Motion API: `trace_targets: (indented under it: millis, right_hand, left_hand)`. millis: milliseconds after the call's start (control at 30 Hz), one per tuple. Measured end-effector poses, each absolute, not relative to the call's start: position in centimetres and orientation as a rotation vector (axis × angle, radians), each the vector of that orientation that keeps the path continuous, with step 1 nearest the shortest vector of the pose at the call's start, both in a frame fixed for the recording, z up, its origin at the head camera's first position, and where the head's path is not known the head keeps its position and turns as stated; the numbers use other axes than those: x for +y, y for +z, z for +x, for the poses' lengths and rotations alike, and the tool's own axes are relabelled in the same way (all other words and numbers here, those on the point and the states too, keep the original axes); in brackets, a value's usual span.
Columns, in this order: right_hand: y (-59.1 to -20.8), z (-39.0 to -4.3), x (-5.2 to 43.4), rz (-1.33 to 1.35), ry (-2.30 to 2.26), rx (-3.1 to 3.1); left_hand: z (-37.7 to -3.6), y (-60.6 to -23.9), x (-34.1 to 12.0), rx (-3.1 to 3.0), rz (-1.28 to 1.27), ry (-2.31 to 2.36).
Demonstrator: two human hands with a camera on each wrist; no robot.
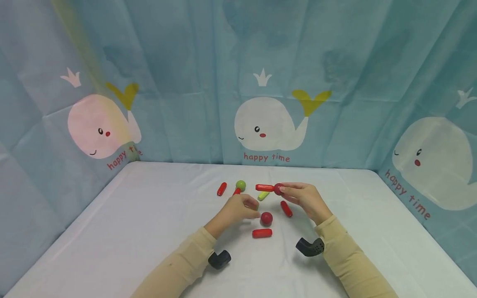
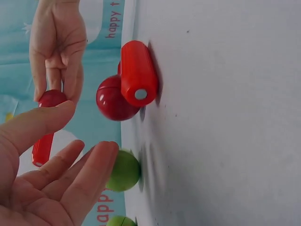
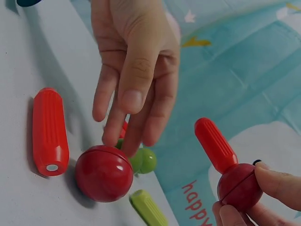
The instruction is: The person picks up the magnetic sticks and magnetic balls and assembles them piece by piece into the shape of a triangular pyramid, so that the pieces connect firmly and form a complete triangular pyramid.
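My right hand point(image 1: 303, 198) pinches a red ball point(image 3: 241, 187) by its sides, above the table. A red ribbed stick point(image 3: 216, 145) is joined end-on to that ball and points left in the head view. My left hand point(image 1: 238, 209) hovers with relaxed, parted fingers and nothing between them. Just below its fingertips, a second red ball point(image 1: 266, 218) sits on the table. Nearer to me lies a loose red stick point(image 1: 262, 233), with a silvery disc on its end in the wrist views. One green ball point(image 2: 124, 170) is partly covered by my left fingers in the left wrist view.
Farther back are a green ball point(image 1: 240, 185) with a red stick point(image 1: 237, 191) beside it, another red stick point(image 1: 222, 189) and a yellow-green stick point(image 1: 263, 195). A red stick point(image 1: 286, 209) lies below my right hand. A blue curtain point(image 1: 179, 82) borders the white table point(image 1: 130, 215).
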State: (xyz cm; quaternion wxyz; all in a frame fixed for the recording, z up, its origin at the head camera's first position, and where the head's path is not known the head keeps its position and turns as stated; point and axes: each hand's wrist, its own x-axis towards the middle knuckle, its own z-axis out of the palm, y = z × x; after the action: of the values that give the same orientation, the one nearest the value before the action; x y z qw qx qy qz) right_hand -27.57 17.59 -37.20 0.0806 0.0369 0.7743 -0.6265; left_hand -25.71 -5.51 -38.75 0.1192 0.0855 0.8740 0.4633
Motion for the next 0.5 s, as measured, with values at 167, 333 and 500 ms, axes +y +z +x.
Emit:
trace_targets:
  millis: [167,333,500]
  right_hand:
    - [-37.2,-27.6,17.8,0.108,-1.888,2.304]
    - [-37.1,-27.7,17.9,0.118,-1.878,2.314]
    - [-37.1,-27.6,17.9,0.119,-1.87,2.323]
  left_hand:
    - [-25.6,-38.8,-4.6,2.544,0.238,1.316]
    - [-25.6,-38.8,-3.7,2.522,0.239,1.276]
    - [-25.5,-38.9,-3.2,2.513,0.251,1.25]
